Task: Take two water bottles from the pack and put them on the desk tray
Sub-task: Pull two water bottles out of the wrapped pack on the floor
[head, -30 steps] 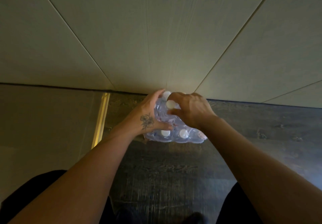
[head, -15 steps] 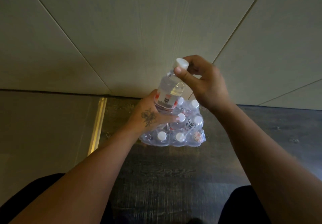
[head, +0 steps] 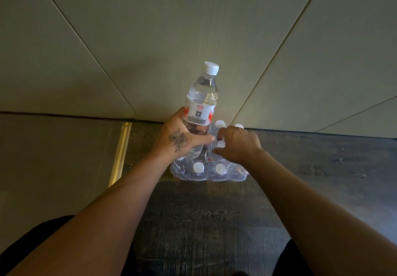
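Note:
A clear water bottle (head: 202, 95) with a white cap and a red-and-white label stands upright above the pack, gripped around its lower half by my left hand (head: 180, 139). The shrink-wrapped pack of bottles (head: 209, 171) with white caps lies on the dark floor against the wall. My right hand (head: 237, 143) is down on the top of the pack, fingers curled around a bottle cap in the wrap; whether it grips it I cannot tell. The desk tray is not in sight.
Pale wall panels (head: 214, 28) rise right behind the pack. A brass floor strip (head: 120, 153) runs on the left, between a lighter floor and the dark wood floor (head: 193, 222). My dark-clothed knees show at the bottom corners.
The bottle has come free of the pack and passed from my right hand's hold on its cap to my left hand. My right hand has dropped back down onto the pack.

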Demonstrator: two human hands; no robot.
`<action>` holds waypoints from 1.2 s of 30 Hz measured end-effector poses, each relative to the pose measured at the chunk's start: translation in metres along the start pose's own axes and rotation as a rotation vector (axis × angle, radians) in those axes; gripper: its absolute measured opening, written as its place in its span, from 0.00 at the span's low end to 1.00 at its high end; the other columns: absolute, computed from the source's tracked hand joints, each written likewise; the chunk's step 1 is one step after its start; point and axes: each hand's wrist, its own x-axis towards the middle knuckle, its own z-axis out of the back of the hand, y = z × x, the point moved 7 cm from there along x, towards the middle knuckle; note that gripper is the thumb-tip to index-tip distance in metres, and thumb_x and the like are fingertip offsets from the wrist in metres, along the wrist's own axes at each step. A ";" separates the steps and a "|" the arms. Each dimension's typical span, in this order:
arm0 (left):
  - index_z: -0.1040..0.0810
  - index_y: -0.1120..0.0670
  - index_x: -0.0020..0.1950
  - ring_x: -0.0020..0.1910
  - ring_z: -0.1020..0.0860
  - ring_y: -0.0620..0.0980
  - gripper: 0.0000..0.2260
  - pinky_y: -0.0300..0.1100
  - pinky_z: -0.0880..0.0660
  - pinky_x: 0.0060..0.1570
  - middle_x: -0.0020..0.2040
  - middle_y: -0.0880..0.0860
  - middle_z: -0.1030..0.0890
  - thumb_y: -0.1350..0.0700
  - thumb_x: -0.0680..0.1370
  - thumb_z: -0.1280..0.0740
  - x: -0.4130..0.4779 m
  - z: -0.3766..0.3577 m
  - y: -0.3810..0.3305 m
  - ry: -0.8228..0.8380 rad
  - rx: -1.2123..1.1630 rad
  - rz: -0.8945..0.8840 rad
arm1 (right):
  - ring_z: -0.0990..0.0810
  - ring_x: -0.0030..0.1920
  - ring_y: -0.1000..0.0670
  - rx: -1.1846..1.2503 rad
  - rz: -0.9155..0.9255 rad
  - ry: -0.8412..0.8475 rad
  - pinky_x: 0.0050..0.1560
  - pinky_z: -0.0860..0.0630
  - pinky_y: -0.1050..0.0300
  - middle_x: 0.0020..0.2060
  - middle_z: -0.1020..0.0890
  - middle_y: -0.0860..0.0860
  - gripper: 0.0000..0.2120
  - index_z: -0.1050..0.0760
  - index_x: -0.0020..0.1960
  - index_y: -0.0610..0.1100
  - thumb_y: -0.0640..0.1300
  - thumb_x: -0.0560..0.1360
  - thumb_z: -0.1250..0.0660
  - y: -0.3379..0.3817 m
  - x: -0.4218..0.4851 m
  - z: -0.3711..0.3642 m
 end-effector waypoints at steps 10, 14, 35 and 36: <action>0.22 0.47 0.67 0.53 0.16 0.41 0.38 0.39 0.21 0.51 0.57 0.44 0.15 0.39 0.61 0.15 0.000 0.001 0.003 0.004 -0.055 -0.009 | 0.18 0.57 0.47 -0.057 0.052 -0.096 0.53 0.22 0.50 0.58 0.17 0.50 0.19 0.22 0.63 0.51 0.58 0.76 0.27 0.020 -0.006 0.017; 0.22 0.52 0.69 0.57 0.16 0.46 0.37 0.44 0.18 0.58 0.60 0.48 0.14 0.45 0.64 0.14 0.008 0.002 0.007 0.001 -0.071 -0.013 | 0.18 0.57 0.46 0.004 0.088 -0.121 0.51 0.25 0.52 0.57 0.17 0.51 0.19 0.20 0.63 0.51 0.58 0.75 0.28 0.024 -0.010 0.075; 0.23 0.27 0.54 0.48 0.20 0.21 0.29 0.16 0.28 0.40 0.48 0.20 0.18 0.51 0.65 0.14 0.010 0.005 -0.007 0.070 -0.262 -0.037 | 0.20 0.55 0.44 0.166 0.144 -0.434 0.55 0.21 0.42 0.53 0.19 0.48 0.17 0.19 0.59 0.49 0.59 0.78 0.32 0.024 -0.046 0.200; 0.23 0.29 0.55 0.49 0.20 0.21 0.29 0.16 0.28 0.40 0.48 0.20 0.18 0.51 0.65 0.14 0.010 0.005 -0.006 0.065 -0.263 -0.041 | 0.20 0.54 0.44 0.164 0.149 -0.439 0.54 0.21 0.41 0.53 0.19 0.49 0.18 0.19 0.59 0.49 0.60 0.78 0.33 0.025 -0.046 0.198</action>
